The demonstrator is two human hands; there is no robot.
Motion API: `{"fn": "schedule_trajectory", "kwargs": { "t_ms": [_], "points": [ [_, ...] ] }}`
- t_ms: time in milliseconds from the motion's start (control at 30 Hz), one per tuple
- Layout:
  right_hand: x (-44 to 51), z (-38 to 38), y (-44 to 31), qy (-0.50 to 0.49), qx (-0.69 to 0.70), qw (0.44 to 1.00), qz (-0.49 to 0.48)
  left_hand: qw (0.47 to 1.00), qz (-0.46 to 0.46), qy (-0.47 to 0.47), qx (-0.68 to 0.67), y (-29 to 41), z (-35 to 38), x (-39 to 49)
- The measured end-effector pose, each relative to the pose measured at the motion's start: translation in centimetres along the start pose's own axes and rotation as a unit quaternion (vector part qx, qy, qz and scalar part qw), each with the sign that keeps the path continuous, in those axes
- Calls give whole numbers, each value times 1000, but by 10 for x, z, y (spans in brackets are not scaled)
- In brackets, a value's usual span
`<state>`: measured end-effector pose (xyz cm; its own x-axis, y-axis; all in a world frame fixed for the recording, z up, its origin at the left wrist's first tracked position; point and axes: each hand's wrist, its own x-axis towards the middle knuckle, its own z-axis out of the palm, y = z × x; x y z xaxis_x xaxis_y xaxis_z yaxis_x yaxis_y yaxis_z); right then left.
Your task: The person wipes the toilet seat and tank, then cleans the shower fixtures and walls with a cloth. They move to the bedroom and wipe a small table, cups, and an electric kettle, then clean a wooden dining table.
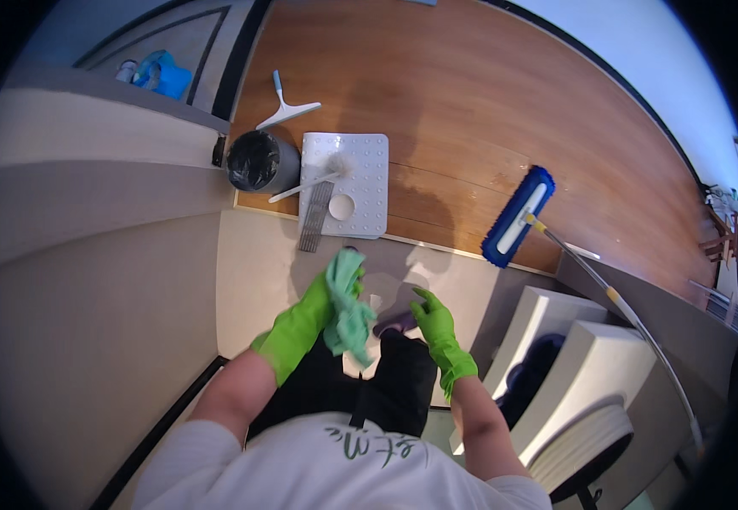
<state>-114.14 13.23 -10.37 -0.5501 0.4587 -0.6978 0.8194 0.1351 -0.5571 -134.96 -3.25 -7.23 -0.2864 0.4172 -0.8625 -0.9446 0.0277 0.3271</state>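
My left hand (318,299), in a bright green rubber glove, grips a crumpled light green cloth (348,312) that hangs down in front of my legs. To the right, my right hand (434,319) wears a matching glove; its fingers are apart and it holds nothing. Ahead of the cloth, a pale studded mat (369,185) lies across the edge of the wooden floor. On it are a white-handled brush (339,166), a small round cream-coloured item (342,207) and a grey slotted grate (315,217), whose near end sticks out past the mat.
A bin (287,167) with a black liner stands left of the mat, near a white squeegee (287,109). A blue flat mop (517,217) rests at right, its pole (637,325) running toward me past white panels (589,370). A wall (88,306) rises at left.
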Motion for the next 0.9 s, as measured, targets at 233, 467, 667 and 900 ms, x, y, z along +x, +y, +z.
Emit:
{"fn": "schedule_trajectory", "kwargs": {
  "t_ms": [233,467,667,900],
  "points": [
    [276,157,5,-168,-320,894,-263,980,-135,128,-72,-56,-101,42],
    [434,273,59,-160,-424,844,-287,980,-101,135,-106,-56,-103,87],
    [429,246,73,-129,-171,933,-288,967,-128,73,-210,-56,-76,101],
    [329,92,35,-262,31,956,-131,910,-95,81,-394,-64,-27,64]
  ]
}}
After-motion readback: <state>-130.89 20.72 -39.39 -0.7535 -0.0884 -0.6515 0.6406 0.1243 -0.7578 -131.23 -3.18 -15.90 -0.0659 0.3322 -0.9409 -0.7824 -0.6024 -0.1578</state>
